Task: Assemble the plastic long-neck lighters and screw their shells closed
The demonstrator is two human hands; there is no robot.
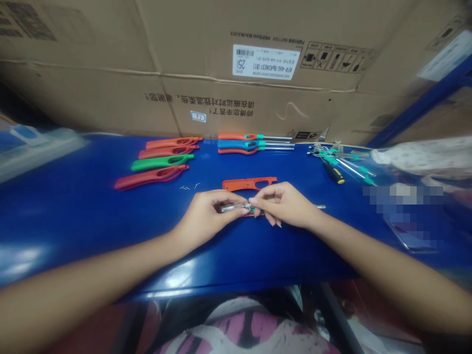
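hands (pixel 202 211) (pixel 291 205) — pinched around silvery part (pixel 231 208)

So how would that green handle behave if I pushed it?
The green handle is probably stiff and light, since it looks like moulded plastic. It may slide easily on the shiny blue table. Pushed nearer you, it'd likely bump the red handle close by.

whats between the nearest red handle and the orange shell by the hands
In the head view, a few tiny pale slivers, too small to identify, lie on the blue table between the red handle and orange shell.
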